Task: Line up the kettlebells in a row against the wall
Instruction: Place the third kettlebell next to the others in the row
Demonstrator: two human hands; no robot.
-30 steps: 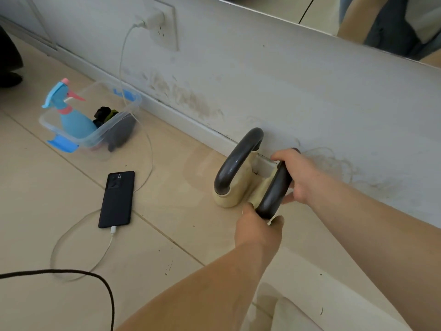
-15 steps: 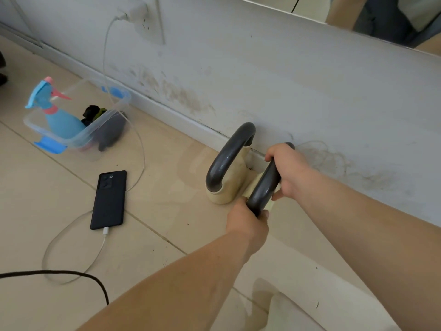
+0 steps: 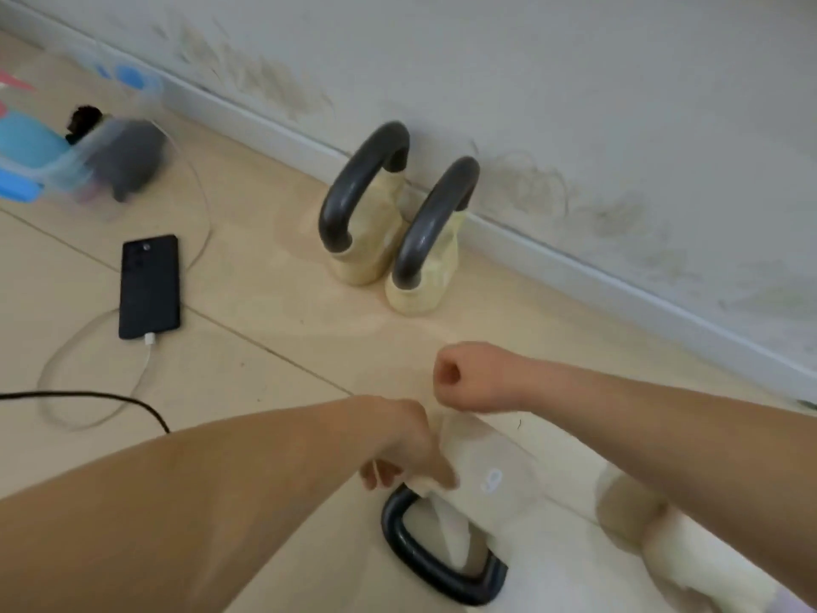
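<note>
Two small cream kettlebells with dark handles stand side by side against the baseboard: the left one (image 3: 367,241) and the right one (image 3: 431,272), nearly touching. A bigger white kettlebell (image 3: 499,493) with a black handle (image 3: 435,564) sits close to me at the bottom. My left hand (image 3: 404,449) hangs just above that handle with fingers pointing down and apart, holding nothing. My right hand (image 3: 460,376) is a closed, empty fist hovering between the near kettlebell and the two at the wall.
A black phone (image 3: 149,285) lies on the tile floor at left, plugged into a white cable (image 3: 79,347). A black cord (image 3: 88,395) runs nearby. A clear plastic box (image 3: 66,170) with a blue spray bottle sits far left. Another cream rounded object (image 3: 632,511) lies bottom right.
Both hands have let go of the right small kettlebell, which now stands beside the other at the wall. My hands pulled back toward me, the left dropping over the big white kettlebell.
</note>
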